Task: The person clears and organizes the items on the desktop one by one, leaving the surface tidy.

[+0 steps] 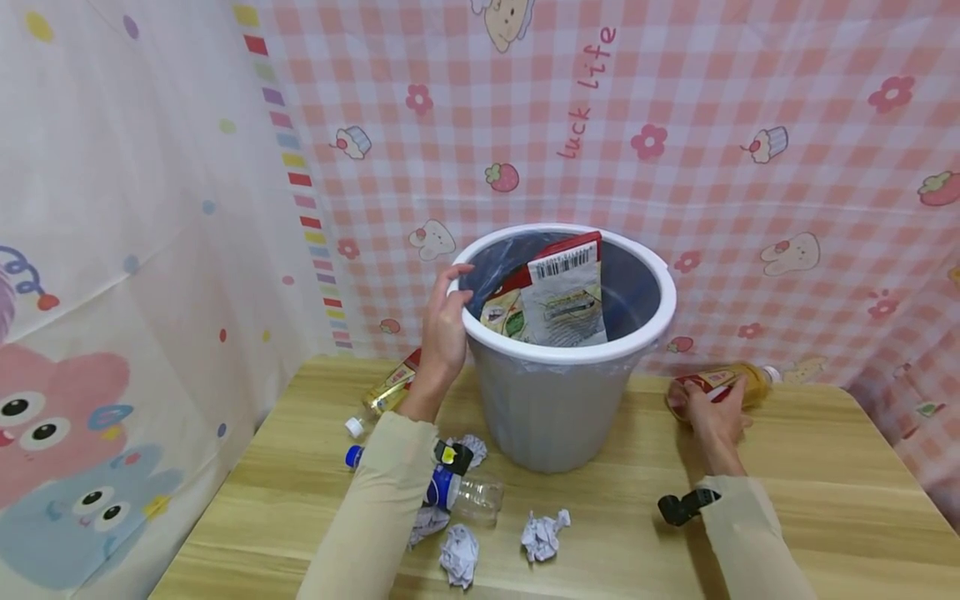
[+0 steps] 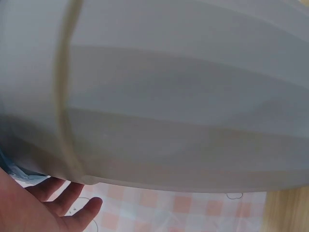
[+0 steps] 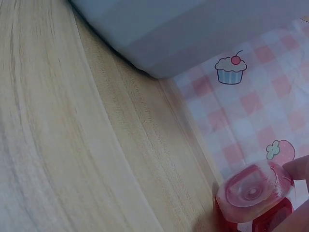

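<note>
A grey trash can (image 1: 555,417) with a white rim stands upright on the table, lined with a clear bag. My left hand (image 1: 444,333) holds its rim on the left, fingers hooked over the edge. Inside the can, a red and white printed package (image 1: 566,292) leans up near the rim. To the right, my right hand (image 1: 712,412) grips a bottle of yellow liquid (image 1: 753,382) with a red label, lying on its side at the table's back edge. The right wrist view shows the bottle's base (image 3: 248,191) between fingers and thumb.
Left of the can lies another yellow bottle (image 1: 388,393) with a red label, beside a white cap (image 1: 354,427). A clear bottle (image 1: 476,497) with a blue label and several crumpled papers (image 1: 543,535) lie in front. A checked cloth (image 1: 750,192) hangs behind the table (image 1: 622,542).
</note>
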Demonstrator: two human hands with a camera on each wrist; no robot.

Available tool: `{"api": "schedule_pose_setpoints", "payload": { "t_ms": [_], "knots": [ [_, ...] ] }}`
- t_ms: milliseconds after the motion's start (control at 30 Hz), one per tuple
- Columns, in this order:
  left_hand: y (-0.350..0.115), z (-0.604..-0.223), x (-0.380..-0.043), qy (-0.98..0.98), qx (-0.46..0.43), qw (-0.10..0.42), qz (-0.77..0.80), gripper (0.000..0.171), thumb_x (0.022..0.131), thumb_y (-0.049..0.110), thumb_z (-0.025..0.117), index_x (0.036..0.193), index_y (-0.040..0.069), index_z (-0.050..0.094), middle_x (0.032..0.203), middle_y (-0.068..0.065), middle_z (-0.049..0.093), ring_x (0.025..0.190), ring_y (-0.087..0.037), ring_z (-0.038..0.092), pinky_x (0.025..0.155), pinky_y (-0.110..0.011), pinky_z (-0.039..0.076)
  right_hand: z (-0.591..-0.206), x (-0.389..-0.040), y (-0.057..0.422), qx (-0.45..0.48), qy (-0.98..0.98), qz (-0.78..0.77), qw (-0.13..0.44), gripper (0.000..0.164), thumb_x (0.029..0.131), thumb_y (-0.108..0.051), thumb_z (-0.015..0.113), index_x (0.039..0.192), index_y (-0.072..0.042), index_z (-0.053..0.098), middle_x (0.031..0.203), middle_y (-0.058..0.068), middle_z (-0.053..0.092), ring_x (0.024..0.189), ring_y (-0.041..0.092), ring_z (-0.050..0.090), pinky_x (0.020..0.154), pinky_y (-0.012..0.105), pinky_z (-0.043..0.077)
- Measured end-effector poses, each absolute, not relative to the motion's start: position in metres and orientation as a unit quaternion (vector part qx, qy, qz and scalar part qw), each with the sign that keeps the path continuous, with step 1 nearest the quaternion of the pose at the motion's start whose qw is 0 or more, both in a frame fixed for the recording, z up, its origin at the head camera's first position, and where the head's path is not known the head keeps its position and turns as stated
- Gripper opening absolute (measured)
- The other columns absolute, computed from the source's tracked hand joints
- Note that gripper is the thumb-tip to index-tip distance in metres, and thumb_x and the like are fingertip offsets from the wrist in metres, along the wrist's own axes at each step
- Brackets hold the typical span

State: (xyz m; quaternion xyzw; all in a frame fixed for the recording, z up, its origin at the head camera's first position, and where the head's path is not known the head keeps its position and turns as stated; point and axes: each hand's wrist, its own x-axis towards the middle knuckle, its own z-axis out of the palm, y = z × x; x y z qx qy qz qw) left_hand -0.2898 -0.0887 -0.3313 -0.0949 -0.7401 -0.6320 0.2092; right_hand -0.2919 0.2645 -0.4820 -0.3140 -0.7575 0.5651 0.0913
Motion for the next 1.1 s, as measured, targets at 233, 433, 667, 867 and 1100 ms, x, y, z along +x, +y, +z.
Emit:
{"api": "schedule_pose_setpoints", "payload": {
  "t_ms": [233, 433, 667, 867, 1100],
  "knots": [
    [-0.089, -0.327, -0.291, -0.742, -0.098, 0.212, -0.628, 0.041, 0.096, 0.015, 0.037, 0.133, 0.009, 0.054, 0.147, -0.006, 0.047, 0.132, -0.022, 0.043, 0.113, -0.044, 0.031, -0.480, -0.292, 0.266, -0.308, -0.752, 0.576, 0.087, 0.092, 0.094, -0.045, 0.055, 0.157, -0.034, -0.012, 0.155, 0.030, 0.006, 0.138, 0.047, 0.021, 0.118, 0.053, 0.019],
    [-0.089, -0.326, -0.291, -0.746, -0.098, 0.215, -0.623, 0.041, 0.096, 0.018, 0.037, 0.132, 0.010, 0.055, 0.147, -0.006, 0.046, 0.133, -0.020, 0.042, 0.114, -0.044, 0.029, -0.479, -0.292, 0.267, -0.312, -0.739, 0.588, 0.101, 0.089, 0.096, -0.040, 0.055, 0.158, -0.032, -0.008, 0.157, 0.028, 0.006, 0.140, 0.043, 0.020, 0.119, 0.049, 0.018],
    [-0.089, -0.326, -0.290, -0.746, -0.093, 0.205, -0.626, 0.041, 0.097, 0.016, 0.036, 0.134, 0.011, 0.054, 0.149, -0.005, 0.045, 0.135, -0.021, 0.041, 0.115, -0.046, 0.028, -0.482, -0.288, 0.270, -0.311, -0.720, 0.609, 0.119, 0.086, 0.096, -0.036, 0.054, 0.159, -0.032, -0.004, 0.160, 0.022, 0.007, 0.143, 0.037, 0.016, 0.120, 0.043, 0.016],
    [-0.089, -0.329, -0.289, -0.744, -0.089, 0.198, -0.632, 0.041, 0.098, 0.018, 0.035, 0.134, 0.012, 0.053, 0.149, -0.004, 0.044, 0.132, -0.022, 0.043, 0.114, -0.046, 0.031, -0.484, -0.283, 0.272, -0.311, -0.708, 0.618, 0.142, 0.084, 0.096, -0.035, 0.055, 0.159, -0.032, 0.000, 0.161, 0.019, 0.009, 0.145, 0.033, 0.018, 0.120, 0.040, 0.016],
    [-0.089, -0.331, -0.289, -0.743, -0.091, 0.192, -0.635, 0.041, 0.099, 0.019, 0.034, 0.135, 0.012, 0.051, 0.149, -0.005, 0.044, 0.131, -0.022, 0.044, 0.113, -0.046, 0.032, -0.481, -0.274, 0.274, -0.302, -0.657, 0.671, 0.162, 0.080, 0.098, -0.025, 0.051, 0.160, -0.032, 0.000, 0.166, 0.003, 0.010, 0.138, 0.013, 0.036, 0.106, 0.019, 0.037]
  ]
}}
